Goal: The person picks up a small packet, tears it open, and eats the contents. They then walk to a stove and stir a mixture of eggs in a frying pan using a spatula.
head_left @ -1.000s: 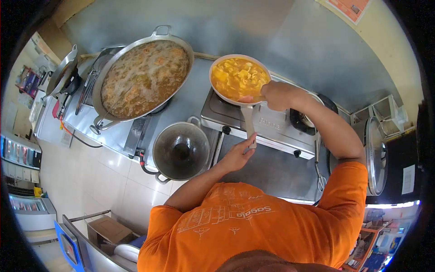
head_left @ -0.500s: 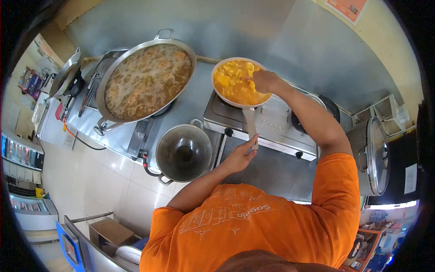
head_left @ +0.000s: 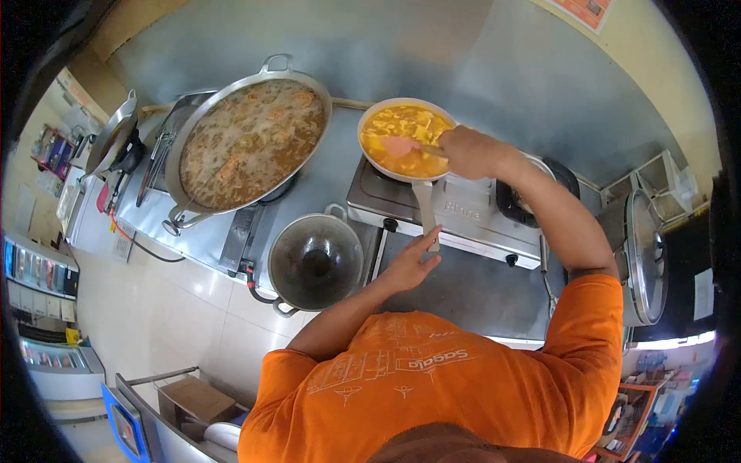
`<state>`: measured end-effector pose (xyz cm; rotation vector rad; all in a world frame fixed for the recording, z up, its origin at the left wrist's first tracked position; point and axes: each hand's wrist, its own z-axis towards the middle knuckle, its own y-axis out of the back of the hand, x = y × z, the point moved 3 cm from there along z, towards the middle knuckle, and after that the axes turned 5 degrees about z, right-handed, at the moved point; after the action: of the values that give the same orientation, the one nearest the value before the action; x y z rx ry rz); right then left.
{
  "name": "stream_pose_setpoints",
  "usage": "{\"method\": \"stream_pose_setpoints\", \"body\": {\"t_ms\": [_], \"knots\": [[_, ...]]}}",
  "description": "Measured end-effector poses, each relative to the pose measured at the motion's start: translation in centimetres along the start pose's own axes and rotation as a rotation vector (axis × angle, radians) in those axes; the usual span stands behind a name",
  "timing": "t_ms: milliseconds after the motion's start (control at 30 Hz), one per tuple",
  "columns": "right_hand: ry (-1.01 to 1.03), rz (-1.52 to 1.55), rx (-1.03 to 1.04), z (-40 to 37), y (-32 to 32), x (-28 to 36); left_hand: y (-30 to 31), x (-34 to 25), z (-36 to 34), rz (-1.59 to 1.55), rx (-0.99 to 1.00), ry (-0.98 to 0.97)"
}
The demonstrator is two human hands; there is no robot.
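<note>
My right hand (head_left: 472, 152) is closed round the wooden handle of a spatula with a pink blade (head_left: 399, 146). The blade lies in the yellow, chunky egg-like food (head_left: 397, 119) inside a light-coloured frying pan (head_left: 361, 148). The pan sits on the left burner of a gas stove (head_left: 461, 207), its pale handle (head_left: 425, 210) pointing towards me. My left hand (head_left: 411, 266) loosely holds the end of that handle, fingers and thumb on either side. The handle's tip is partly covered by the fingers.
A large pan of bubbling oil (head_left: 248, 143) with frying pieces stands left of the stove. Nearer me is a dark wok (head_left: 315, 261). A big lidded pot (head_left: 642, 258) stands at the right, and a metal wall (head_left: 324, 46) runs behind.
My right hand has drawn back slightly to the right, bringing the pink spatula blade into view. The food in the pan has shifted. My left hand stays at the handle.
</note>
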<state>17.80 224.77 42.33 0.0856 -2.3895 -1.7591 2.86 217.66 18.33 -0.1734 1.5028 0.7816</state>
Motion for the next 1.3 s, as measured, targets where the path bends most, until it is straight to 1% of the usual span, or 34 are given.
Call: {"method": "stream_pose_setpoints", "body": {"t_ms": [67,133,200,333,400,433,500,567,633,667,700,767,867,967,1067,1167,1267,1300], "knots": [[0.126,0.012,0.021,0.3,-2.0,0.8,0.4,-1.0,-0.1,-0.002,0.016,0.032],[-0.013,0.173,0.059,0.4,-2.6,2.8,0.5,-1.6,-0.2,-0.007,0.025,0.053],[-0.104,0.279,0.030,1.5,-3.4,3.4,0.6,-1.7,-0.4,-0.015,0.019,0.065],[-0.162,0.381,-0.073,7.6,-7.8,1.4,0.3,-0.7,-0.3,0.017,0.004,0.014],[-0.088,0.322,-0.143,11.7,-9.7,-0.6,0.6,-0.8,-0.2,0.033,0.020,0.014],[-0.011,0.239,-0.204,14.6,-11.5,-2.6,0.5,-0.6,-0.2,0.035,0.011,0.004],[-0.054,0.301,-0.218,15.6,-11.6,-3.3,0.2,0.1,-0.2,0.035,-0.006,-0.014],[-0.296,0.584,-0.120,14.1,-8.9,-2.5,0.2,0.2,-0.1,0.074,-0.006,-0.020],[-0.207,0.396,-0.138,15.6,-9.4,-4.3,0.2,-0.2,-0.1,0.079,-0.008,-0.017],[-0.209,0.394,-0.153,16.1,-10.0,-5.5,0.3,-0.6,-0.2,0.065,-0.012,-0.011],[-0.212,0.391,-0.168,16.0,-10.1,-6.0,0.4,-0.9,-0.3,0.051,-0.017,-0.003],[-0.307,0.562,-0.212,13.7,-8.0,-5.6,0.3,-0.6,-0.4,0.074,-0.020,0.000],[-0.212,0.223,-0.215,12.0,-6.4,-6.3,0.5,-1.1,-0.6,0.052,-0.013,0.030],[-0.092,-0.066,-0.263,7.9,-4.1,-6.0,0.1,-0.2,-0.7,0.026,-0.008,0.037],[-0.244,-0.026,-0.062,2.2,-1.3,-2.4,0.0,-0.1,-1.0,0.011,0.003,0.041],[-0.161,-0.116,-0.037,-1.4,-1.3,0.3,0.2,-0.8,-1.5,0.026,0.010,0.048],[-0.154,-0.119,0.012,-1.9,-3.2,1.4,0.3,-1.2,-1.9,0.031,0.009,0.037],[-0.110,-0.133,0.020,-1.2,-4.5,0.7,0.3,-1.3,-1.9,0.029,0.006,0.029]]}}
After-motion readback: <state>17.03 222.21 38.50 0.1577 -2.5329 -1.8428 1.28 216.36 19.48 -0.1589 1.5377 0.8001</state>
